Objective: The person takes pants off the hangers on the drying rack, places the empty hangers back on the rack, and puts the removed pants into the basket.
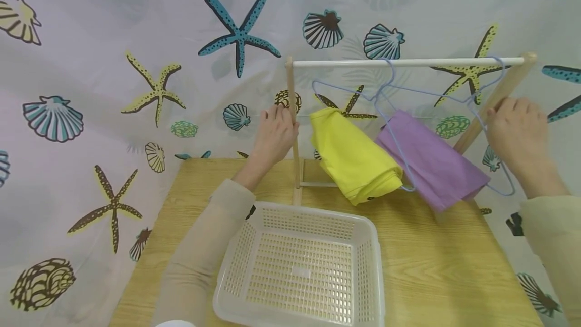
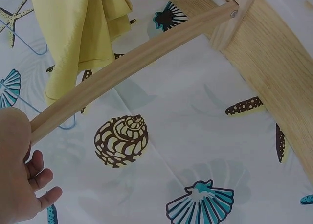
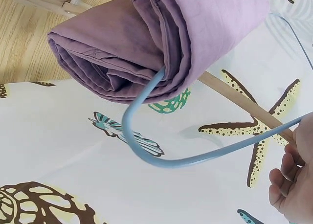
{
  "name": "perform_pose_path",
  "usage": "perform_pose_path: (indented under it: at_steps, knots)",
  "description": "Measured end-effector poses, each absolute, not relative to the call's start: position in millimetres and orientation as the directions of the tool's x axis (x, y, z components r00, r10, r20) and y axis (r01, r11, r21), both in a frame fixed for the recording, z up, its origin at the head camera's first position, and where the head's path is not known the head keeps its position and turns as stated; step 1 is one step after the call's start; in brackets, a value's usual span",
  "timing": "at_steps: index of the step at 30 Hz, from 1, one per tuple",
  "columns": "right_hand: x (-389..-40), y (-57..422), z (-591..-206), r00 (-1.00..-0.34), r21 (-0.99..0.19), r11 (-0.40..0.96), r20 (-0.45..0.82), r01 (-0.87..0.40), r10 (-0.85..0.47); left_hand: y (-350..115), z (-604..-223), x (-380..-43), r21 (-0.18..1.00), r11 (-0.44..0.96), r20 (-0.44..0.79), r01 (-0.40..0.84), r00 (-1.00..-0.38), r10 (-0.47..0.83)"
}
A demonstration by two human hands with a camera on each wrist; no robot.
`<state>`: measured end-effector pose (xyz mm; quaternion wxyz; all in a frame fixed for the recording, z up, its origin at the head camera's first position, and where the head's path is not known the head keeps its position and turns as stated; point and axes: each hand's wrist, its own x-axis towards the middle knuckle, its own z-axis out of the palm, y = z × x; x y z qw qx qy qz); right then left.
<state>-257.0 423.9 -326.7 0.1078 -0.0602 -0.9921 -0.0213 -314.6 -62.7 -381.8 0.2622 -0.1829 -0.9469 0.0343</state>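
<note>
A small wooden clothes rack with a white top bar [image 1: 336, 64] stands at the back of the table. My left hand [image 1: 278, 132] grips its left post [image 2: 122, 70], thumb against the wood. On the other side my right hand [image 1: 519, 127] holds the right post [image 3: 234, 94], close beside a blue hanger [image 3: 161, 163]. Two blue hangers hook over the bar. Draped over one is a folded yellow garment [image 1: 351, 155]; the other carries a folded purple garment [image 1: 428, 160]. Both garments hang tilted, lower toward the right, between my hands.
In front of the rack a white plastic basket [image 1: 374, 251] with a perforated bottom rests on the wood-grain table [image 1: 436, 266]. Behind and around hangs a white curtain [image 1: 181, 9] printed with starfish and shells. A small black object [image 1: 515, 224] shows at the right.
</note>
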Motion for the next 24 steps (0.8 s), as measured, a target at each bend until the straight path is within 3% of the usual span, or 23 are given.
perform_pose_path:
  at_steps: [7, 24]
  knots:
    - [-256.7, 418.2, -326.4, -0.969, 0.028, 0.995, 0.230, 0.093, 0.084, -68.8, -383.1, -313.6, -0.174, 0.927, 0.516, 0.332, -0.771, 0.373]
    - [-265.5, 401.2, -325.5, -0.966, 0.036, 0.997, 0.252, 0.066, 0.055, -87.6, -383.7, -309.9, -0.166, 0.935, 0.512, 0.312, -0.783, 0.352]
